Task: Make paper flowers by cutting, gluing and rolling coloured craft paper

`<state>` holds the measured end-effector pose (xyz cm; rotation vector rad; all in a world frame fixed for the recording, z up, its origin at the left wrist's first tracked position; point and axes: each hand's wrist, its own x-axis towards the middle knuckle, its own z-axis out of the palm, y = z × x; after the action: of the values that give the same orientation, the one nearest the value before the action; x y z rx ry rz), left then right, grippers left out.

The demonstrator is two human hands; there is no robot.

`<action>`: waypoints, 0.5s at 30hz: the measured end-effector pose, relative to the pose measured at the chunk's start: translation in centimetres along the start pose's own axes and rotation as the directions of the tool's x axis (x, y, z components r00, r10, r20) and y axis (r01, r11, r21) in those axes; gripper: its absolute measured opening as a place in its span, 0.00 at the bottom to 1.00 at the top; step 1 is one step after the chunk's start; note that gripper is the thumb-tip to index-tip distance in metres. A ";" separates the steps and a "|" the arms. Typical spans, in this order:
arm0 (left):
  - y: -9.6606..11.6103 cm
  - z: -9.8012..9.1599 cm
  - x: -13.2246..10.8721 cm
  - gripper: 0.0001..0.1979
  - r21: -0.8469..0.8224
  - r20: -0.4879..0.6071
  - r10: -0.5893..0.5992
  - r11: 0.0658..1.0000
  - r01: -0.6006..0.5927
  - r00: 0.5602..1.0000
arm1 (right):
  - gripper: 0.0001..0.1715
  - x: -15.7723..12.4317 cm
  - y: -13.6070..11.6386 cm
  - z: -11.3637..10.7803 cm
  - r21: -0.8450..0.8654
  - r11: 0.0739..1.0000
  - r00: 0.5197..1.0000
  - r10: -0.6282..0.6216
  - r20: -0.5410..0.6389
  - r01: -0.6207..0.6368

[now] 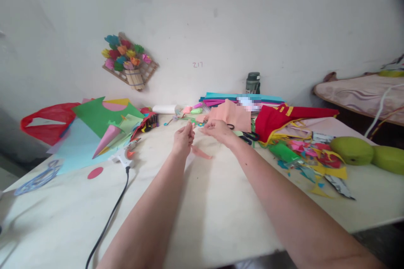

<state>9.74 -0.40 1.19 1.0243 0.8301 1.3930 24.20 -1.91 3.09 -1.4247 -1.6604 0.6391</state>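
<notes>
My left hand [183, 138] is raised over the middle of the white table, its fingers curled and thumb pressed against them. What it pinches, if anything, is too small to make out. Just to its right, my right hand [217, 130] has thumb and fingertips together, and what lies between them is likewise unclear. A peach paper scrap [201, 153] shows below and between the hands. Behind my right hand is folded peach paper [238, 118], with black-handled scissors [249, 136] beside it.
A white glue gun [122, 158] with a black cord lies left, near a red paper circle [95, 172] and a pink paper cone [107, 139]. Colourful scraps [311, 162], a red and yellow cloth [277, 119] and green fruit [352, 150] are at right. A dark bottle [253, 83] stands behind.
</notes>
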 end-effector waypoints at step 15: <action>0.2 1.3 -0.7 0.15 0.051 0.166 -0.017 0.999 0.009 0.986 | 0.16 -0.9 -1.4 -1.4 0.250 0.958 0.990 0.130 0.063 -0.142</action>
<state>10.82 -1.26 1.77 1.1549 0.7495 1.2621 24.62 -3.29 4.74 -1.3520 -1.4631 0.9345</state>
